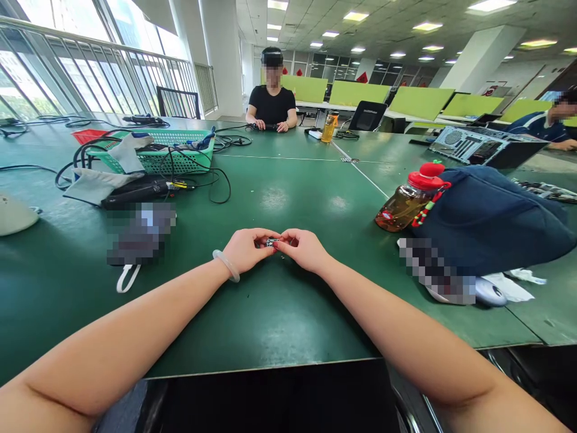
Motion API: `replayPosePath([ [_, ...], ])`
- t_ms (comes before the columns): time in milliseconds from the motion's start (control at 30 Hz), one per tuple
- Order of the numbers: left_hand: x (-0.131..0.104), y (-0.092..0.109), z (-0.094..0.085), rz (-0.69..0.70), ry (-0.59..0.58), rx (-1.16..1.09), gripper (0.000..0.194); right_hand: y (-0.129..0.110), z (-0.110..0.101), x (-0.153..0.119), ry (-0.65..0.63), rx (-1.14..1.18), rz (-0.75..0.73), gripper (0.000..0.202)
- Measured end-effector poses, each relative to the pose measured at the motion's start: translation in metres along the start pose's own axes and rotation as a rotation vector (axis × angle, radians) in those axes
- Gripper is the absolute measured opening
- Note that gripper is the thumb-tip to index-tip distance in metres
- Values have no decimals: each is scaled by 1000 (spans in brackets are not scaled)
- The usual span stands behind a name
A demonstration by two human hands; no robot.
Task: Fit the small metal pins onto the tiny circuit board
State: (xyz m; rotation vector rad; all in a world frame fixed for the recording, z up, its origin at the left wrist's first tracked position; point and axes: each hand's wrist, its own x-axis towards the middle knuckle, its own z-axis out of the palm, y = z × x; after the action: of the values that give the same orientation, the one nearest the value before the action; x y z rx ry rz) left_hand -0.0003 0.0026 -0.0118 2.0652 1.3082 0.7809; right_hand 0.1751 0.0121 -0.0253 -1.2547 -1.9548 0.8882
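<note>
My left hand [247, 248] and my right hand [305, 249] meet above the green table [288, 325], fingers curled and fingertips touching. Between them is a little cluster of small silvery and dark pieces [271, 242], perhaps screws; they are too small to name for sure. The left fingers and thumb close around the cluster from one side, and the right thumb and fingers press on it from the other. A pale bangle circles my left wrist. Tiny light specks lie on the tabletop just below my right fingertips.
To the left are a green basket [189, 161] with cables and gloves, and a dark blurred item [142, 237] with a white strap. At right stand a red-capped bottle [399, 207], a navy bag [496, 216] and a mouse [490, 293]. Across the table sits a person [272, 102].
</note>
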Motion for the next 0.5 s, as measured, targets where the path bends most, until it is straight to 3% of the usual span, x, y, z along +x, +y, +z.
replayPosePath([
  [300,-3,2,2,61,13,-33,41,1,-3,0,-9,67,-45,23],
  [500,-2,2,0,55,-6,78,25,3,-9,1,-46,-60,-63,24],
])
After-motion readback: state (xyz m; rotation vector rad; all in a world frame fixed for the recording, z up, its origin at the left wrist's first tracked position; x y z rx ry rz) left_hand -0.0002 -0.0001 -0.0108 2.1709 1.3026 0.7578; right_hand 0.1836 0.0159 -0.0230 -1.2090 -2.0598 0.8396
